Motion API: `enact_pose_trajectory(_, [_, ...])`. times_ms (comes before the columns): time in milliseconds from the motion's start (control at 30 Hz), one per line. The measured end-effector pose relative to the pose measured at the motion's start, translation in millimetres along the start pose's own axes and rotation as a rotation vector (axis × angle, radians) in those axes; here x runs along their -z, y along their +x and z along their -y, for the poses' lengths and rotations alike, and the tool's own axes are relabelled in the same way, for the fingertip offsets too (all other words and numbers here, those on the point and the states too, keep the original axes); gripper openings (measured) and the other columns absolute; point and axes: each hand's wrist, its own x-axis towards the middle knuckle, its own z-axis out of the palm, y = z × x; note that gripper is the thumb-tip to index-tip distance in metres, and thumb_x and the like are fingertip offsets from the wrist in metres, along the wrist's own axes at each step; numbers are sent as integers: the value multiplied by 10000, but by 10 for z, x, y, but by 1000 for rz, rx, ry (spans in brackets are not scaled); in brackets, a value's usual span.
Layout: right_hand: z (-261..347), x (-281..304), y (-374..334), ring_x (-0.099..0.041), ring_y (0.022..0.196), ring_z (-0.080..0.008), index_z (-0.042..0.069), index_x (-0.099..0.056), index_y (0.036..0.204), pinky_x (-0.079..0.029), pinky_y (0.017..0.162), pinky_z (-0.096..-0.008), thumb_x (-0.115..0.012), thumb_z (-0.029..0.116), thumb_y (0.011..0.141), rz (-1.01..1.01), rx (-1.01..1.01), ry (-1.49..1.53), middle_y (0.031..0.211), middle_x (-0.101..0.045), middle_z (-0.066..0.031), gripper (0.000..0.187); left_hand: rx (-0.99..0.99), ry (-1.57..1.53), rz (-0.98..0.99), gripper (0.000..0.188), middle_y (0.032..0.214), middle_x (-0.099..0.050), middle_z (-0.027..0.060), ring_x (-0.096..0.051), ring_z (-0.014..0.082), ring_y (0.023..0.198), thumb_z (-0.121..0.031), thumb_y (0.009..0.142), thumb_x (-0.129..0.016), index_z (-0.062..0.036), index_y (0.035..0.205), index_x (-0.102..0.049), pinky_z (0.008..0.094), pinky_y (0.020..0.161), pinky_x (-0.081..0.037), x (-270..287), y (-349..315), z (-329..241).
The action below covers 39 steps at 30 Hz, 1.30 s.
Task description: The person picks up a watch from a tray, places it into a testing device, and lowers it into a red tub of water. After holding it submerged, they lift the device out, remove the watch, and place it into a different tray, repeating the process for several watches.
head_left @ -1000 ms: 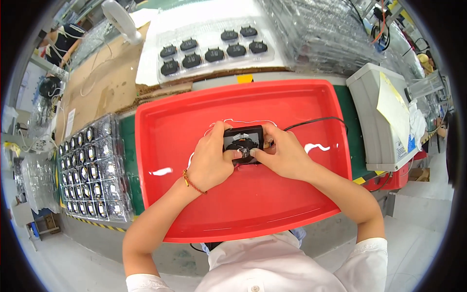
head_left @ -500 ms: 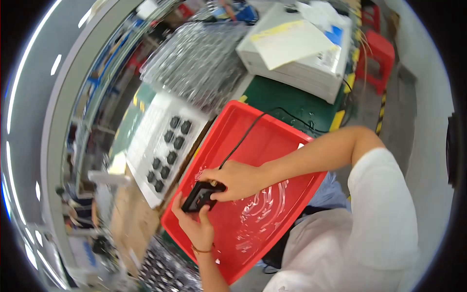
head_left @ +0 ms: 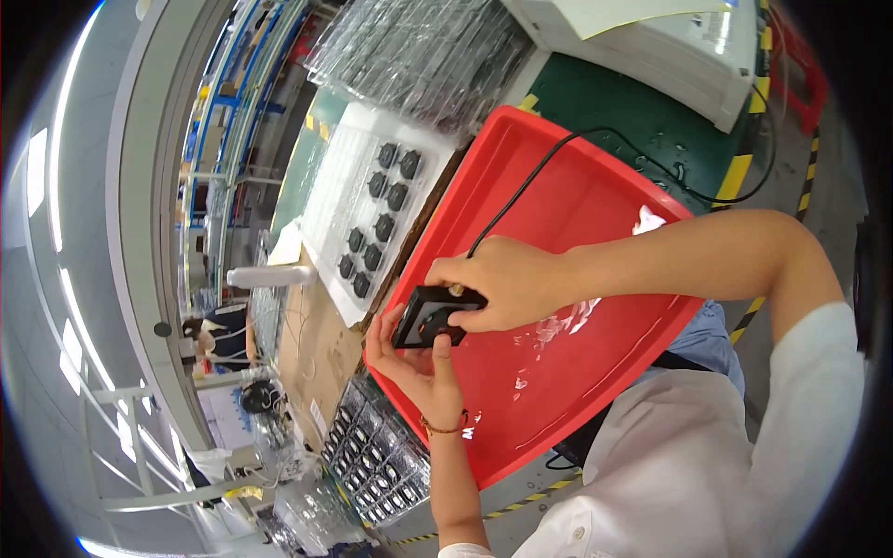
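Note:
Both hands hold a black, flat rectangular device point(head_left: 409, 327) with a dark round part on its face, above the left side of a red plastic tray point(head_left: 595, 223). My left hand point(head_left: 419, 372) grips it from below and the left, thumb near the lower edge. My right hand point(head_left: 512, 284) closes on its upper right side, fingers at a small brass-coloured fitting point(head_left: 456, 290). From behind that hand a black cable point(head_left: 535, 172) runs up over the tray's far rim. Ripple-like glints show on the tray bottom.
Left of the red tray lies a white tray point(head_left: 326, 209) with several black round parts point(head_left: 396, 196). Stacked clear plastic trays point(head_left: 419, 60) stand behind it. A white cabinet point(head_left: 651, 70) sits far right, and a tray of small parts point(head_left: 377, 474) is at lower left.
The whole view has shifted, so the tray and hands sit higher and further right in the picture. Both hands keep hold of the device, at much the same place over the tray.

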Motion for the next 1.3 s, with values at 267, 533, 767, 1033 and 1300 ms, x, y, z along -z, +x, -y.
enact_pose_trajectory(267, [-50,-65,37,-613,812,-164,17,-534,1053,-488,668,-273,-685,190,756,17,-213,390,887,-639,-99,375,-110,194,-6,608,1313,-301,145,-402,314,1165,-149,537,-836,-85,1080,-571,396,931,-391,58,80,1])
enact_pose_trajectory(533, [-42,-134,37,-531,604,-76,21,-552,859,-459,524,-222,-475,312,913,0,-582,576,715,-556,-15,306,-171,83,-217,569,1245,-398,158,-349,353,1229,-125,531,-823,-77,1044,-582,437,975,-345,146,96,-49])
enact_pose_trajectory(767, [-17,-140,57,-548,673,-77,38,-548,904,-476,540,-227,-431,319,932,0,-667,649,770,-552,-15,306,-157,377,182,594,1257,-406,127,-273,378,1264,-212,516,-828,-118,1053,-592,476,1022,-271,234,138,-23])
enact_pose_trajectory(1033, [-8,-115,37,-570,712,-85,60,-541,957,-475,555,-220,-436,311,930,1,-704,626,815,-573,-18,274,-237,350,226,572,1230,-429,87,-279,367,1260,-205,550,-803,-112,1057,-553,495,1040,-227,271,174,-11])
enact_pose_trajectory(1300, [-27,-100,0,-577,761,-128,57,-542,1007,-505,592,-262,-429,314,931,32,-754,590,927,-559,-49,291,-181,331,250,554,1270,-403,93,-246,347,1287,-164,561,-804,-112,1053,-555,475,1043,-248,263,120,12])
